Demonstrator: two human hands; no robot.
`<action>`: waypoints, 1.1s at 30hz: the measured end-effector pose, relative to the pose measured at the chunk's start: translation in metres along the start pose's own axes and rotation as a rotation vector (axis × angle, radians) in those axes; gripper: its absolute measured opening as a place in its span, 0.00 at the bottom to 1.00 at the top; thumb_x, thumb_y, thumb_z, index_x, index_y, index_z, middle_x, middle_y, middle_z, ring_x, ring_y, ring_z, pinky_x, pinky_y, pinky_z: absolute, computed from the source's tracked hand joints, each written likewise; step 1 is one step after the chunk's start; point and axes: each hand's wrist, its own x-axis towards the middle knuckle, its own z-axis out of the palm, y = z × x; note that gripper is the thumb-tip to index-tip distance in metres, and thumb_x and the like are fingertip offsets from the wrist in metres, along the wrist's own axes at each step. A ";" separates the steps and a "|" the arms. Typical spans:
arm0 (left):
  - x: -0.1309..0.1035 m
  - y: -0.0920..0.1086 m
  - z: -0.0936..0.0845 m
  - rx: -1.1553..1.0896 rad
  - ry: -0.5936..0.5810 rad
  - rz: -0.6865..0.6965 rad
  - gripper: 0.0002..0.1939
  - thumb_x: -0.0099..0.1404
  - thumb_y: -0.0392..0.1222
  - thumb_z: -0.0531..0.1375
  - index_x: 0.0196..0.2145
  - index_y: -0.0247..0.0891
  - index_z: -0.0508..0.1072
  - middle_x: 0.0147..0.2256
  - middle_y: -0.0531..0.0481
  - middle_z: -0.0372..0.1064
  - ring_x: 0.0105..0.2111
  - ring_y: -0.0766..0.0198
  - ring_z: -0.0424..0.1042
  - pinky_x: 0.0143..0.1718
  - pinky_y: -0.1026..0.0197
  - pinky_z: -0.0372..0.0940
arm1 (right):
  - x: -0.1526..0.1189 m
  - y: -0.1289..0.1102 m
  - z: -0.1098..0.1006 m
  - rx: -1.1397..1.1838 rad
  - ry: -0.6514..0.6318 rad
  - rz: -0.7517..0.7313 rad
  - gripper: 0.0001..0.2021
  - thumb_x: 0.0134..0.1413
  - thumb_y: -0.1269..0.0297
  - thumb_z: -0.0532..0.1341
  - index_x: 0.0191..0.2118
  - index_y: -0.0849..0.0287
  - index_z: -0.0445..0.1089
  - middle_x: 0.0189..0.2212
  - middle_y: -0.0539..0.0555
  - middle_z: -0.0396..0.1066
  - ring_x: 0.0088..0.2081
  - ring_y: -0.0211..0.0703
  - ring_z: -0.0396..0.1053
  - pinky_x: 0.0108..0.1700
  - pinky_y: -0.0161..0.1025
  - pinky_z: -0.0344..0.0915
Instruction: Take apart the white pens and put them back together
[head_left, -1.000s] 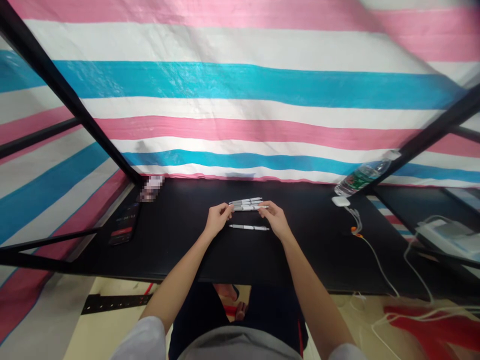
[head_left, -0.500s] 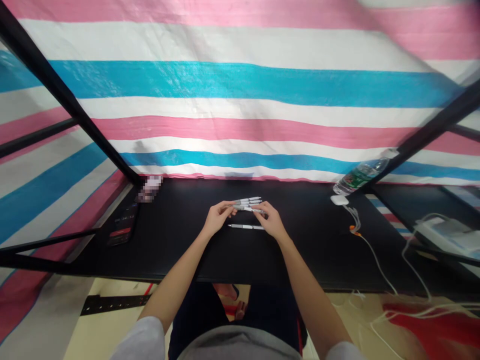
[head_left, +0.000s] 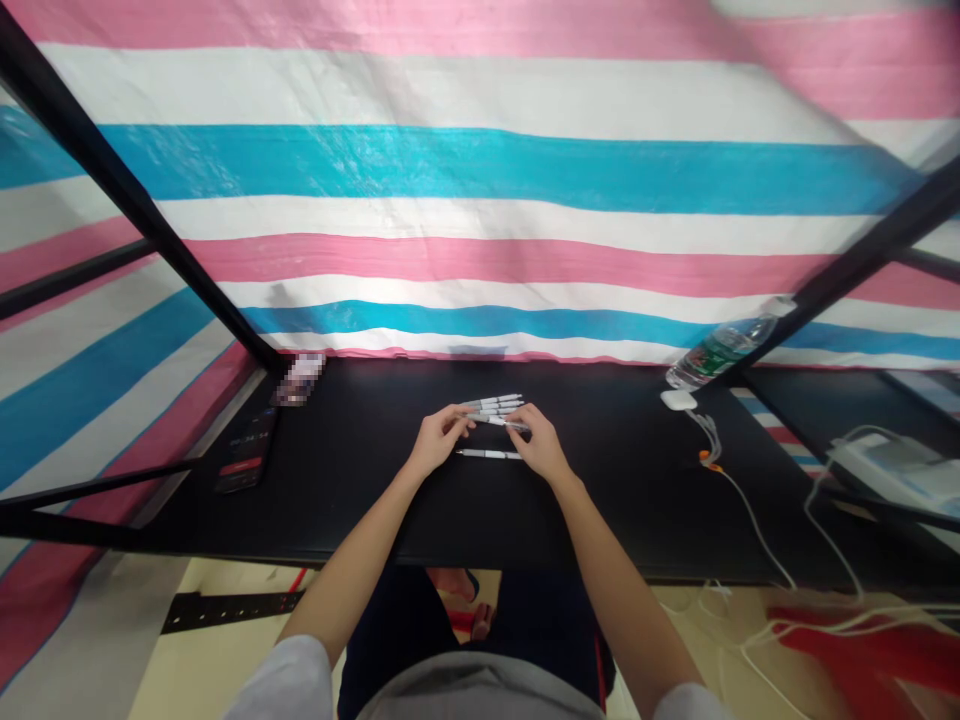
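Observation:
My left hand (head_left: 439, 436) and my right hand (head_left: 541, 440) are over the middle of the black table, fingers closed on the two ends of one white and grey pen (head_left: 491, 418). Just beyond it, a few similar pens (head_left: 496, 403) lie side by side, their left ends partly behind my left fingers. Nearer to me, a single pen (head_left: 487, 454) lies flat on the table, its right end reaching to my right hand.
A phone (head_left: 246, 452) with a lit timer lies at left, near a blurred-out item (head_left: 301, 379). At right, a plastic water bottle (head_left: 724, 350) leans by the frame, with a white charger (head_left: 678, 400) and cables in front. Striped sheeting (head_left: 480, 260) closes off the back.
Both hands stay on the same pen, with only a very slight shift. At the lower right, a blurred red thing below the table has moved.

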 end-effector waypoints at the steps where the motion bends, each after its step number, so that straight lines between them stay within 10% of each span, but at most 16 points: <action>1: 0.000 0.000 0.000 0.022 0.011 -0.001 0.16 0.65 0.50 0.58 0.41 0.34 0.74 0.30 0.47 0.74 0.26 0.67 0.69 0.30 0.63 0.65 | 0.000 -0.001 0.000 -0.015 -0.011 -0.010 0.06 0.56 0.69 0.54 0.36 0.57 0.68 0.34 0.55 0.68 0.37 0.45 0.69 0.41 0.41 0.67; 5: -0.001 0.001 -0.002 0.152 0.071 0.002 0.17 0.65 0.52 0.57 0.30 0.35 0.75 0.24 0.49 0.72 0.23 0.67 0.67 0.29 0.64 0.63 | -0.002 -0.003 0.002 -0.062 -0.040 -0.015 0.06 0.55 0.71 0.53 0.36 0.56 0.66 0.33 0.55 0.68 0.36 0.45 0.68 0.41 0.40 0.66; 11: -0.001 -0.001 -0.002 0.134 0.033 0.066 0.16 0.62 0.47 0.61 0.44 0.36 0.75 0.29 0.48 0.73 0.27 0.66 0.68 0.28 0.65 0.62 | -0.004 0.002 0.004 -0.071 -0.001 0.027 0.07 0.55 0.71 0.53 0.37 0.56 0.67 0.34 0.55 0.70 0.37 0.45 0.69 0.42 0.40 0.67; 20: -0.002 0.002 -0.003 0.253 0.061 0.022 0.18 0.66 0.51 0.56 0.26 0.35 0.74 0.22 0.51 0.69 0.22 0.67 0.65 0.27 0.65 0.59 | -0.003 -0.003 0.004 -0.097 -0.022 -0.065 0.12 0.62 0.63 0.55 0.45 0.53 0.75 0.37 0.56 0.74 0.41 0.48 0.69 0.48 0.48 0.67; 26: -0.001 0.001 -0.001 0.160 0.026 0.093 0.16 0.63 0.48 0.60 0.44 0.36 0.76 0.34 0.47 0.74 0.29 0.65 0.69 0.28 0.65 0.61 | -0.003 -0.002 0.004 -0.098 0.007 -0.047 0.11 0.62 0.62 0.56 0.43 0.52 0.76 0.37 0.56 0.75 0.41 0.48 0.70 0.47 0.47 0.69; 33: 0.001 -0.001 -0.004 0.289 0.101 0.045 0.17 0.66 0.49 0.56 0.27 0.35 0.74 0.23 0.51 0.69 0.22 0.67 0.65 0.27 0.64 0.60 | -0.004 -0.003 0.005 -0.100 -0.012 -0.038 0.10 0.61 0.65 0.55 0.42 0.54 0.73 0.39 0.56 0.74 0.42 0.48 0.71 0.47 0.45 0.69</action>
